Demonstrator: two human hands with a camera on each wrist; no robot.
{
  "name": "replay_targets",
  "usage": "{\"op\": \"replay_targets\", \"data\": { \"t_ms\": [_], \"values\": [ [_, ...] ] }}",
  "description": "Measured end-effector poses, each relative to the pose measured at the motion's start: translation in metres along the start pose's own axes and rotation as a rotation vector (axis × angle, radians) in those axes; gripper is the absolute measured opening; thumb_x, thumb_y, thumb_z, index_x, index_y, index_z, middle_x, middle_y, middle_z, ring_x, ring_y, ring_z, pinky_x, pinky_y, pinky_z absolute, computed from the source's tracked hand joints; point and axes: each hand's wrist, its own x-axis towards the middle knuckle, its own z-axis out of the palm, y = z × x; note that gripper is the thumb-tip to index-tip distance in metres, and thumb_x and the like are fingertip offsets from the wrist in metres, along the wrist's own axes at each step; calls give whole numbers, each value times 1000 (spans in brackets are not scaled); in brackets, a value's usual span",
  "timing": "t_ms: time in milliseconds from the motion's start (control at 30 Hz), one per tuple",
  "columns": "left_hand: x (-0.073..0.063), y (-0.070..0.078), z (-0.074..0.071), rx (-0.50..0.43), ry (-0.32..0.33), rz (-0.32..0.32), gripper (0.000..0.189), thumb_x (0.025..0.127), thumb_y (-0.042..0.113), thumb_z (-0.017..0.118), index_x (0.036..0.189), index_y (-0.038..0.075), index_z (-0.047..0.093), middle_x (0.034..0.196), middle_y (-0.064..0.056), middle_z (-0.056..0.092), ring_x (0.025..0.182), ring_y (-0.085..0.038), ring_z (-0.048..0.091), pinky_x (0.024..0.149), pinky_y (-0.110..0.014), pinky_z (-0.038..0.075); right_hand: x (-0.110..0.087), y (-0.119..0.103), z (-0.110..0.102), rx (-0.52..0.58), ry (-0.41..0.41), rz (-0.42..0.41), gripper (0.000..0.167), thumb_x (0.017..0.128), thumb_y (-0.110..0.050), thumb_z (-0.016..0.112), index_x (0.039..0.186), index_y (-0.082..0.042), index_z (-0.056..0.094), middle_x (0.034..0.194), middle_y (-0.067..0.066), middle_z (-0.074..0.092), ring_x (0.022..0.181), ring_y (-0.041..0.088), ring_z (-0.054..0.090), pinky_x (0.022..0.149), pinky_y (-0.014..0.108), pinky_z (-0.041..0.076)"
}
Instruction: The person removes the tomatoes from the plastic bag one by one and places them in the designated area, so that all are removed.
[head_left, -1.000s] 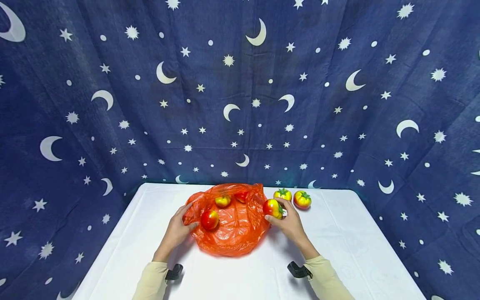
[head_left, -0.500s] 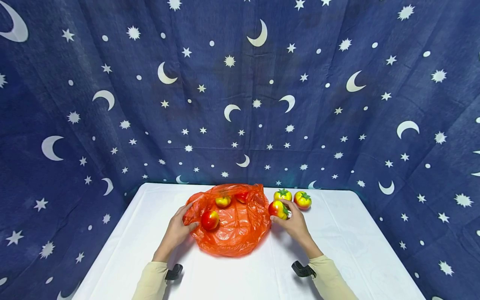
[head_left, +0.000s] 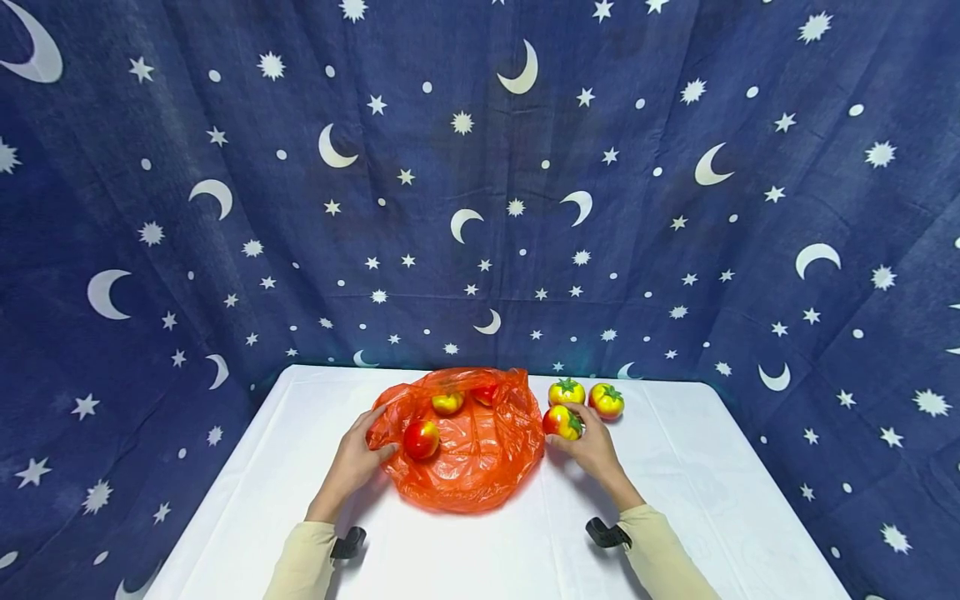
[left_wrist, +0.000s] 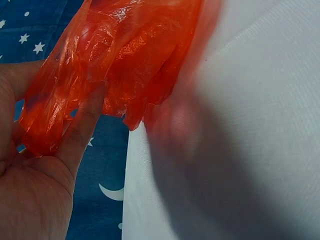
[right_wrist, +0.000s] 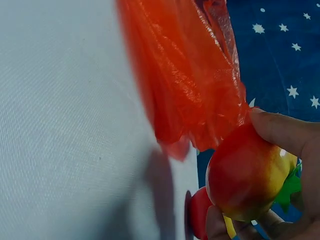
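Red plastic film forms the one bag (head_left: 480, 467), which lies spread, mouth open, on the one white table (head_left: 712, 500) in the head view. Your left hand (head_left: 356, 458) holds the bag's left edge; your right hand (head_left: 588, 442) grips the held tomato (head_left: 561, 422) just beside the right edge. Count six tomatoes: the held one, one front tomato (head_left: 422, 439) and two rear tomatoes (head_left: 447, 403) in the bag, and two outer tomatoes (head_left: 607, 401) on the table beyond your right hand. The step in hand appears to be passing a single tomato across the bag's edge; whether in or out cannot be told. The next move likely calls for a steady left hold and a path free of film and neighbouring fruit. In the left wrist view, your thumb and fingers stand partly apart, curled about a fold of film. In the right wrist view, your thumb presses the held tomato's upper side and your fingers cup its underside, spread to its width; contact with the film is unclear.
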Motion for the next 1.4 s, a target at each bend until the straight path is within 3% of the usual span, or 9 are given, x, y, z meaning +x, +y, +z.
{"op": "replay_targets", "data": {
  "t_ms": [667, 967, 1400],
  "values": [
    [1, -2, 0, 0, -20, -43, 74, 81, 6, 75, 148, 7, 42, 150, -20, 42, 141, -44, 38, 117, -59, 28, 7, 17, 2, -104, -15, 25, 69, 72, -17, 86, 134, -6, 56, 137, 28, 49, 126, 46, 50, 110, 61, 36],
    [-1, -3, 1, -6, -2, -26, 73, 81, 5, 75, 147, 6, 44, 149, -20, 44, 139, -44, 39, 116, -60, 29, 9, 23, 6, -132, -11, 43, 69, 71, -15, 85, 133, -6, 56, 134, 29, 50, 124, 47, 51, 108, 62, 37],
    [-2, -1, -2, 3, -29, -57, 74, 81, 7, 74, 148, 6, 42, 152, -20, 40, 142, -44, 36, 117, -59, 28, 9, 26, 11, -88, -10, 32, 69, 72, -17, 85, 133, -6, 55, 134, 28, 51, 123, 46, 52, 109, 61, 37]
  ]
}}
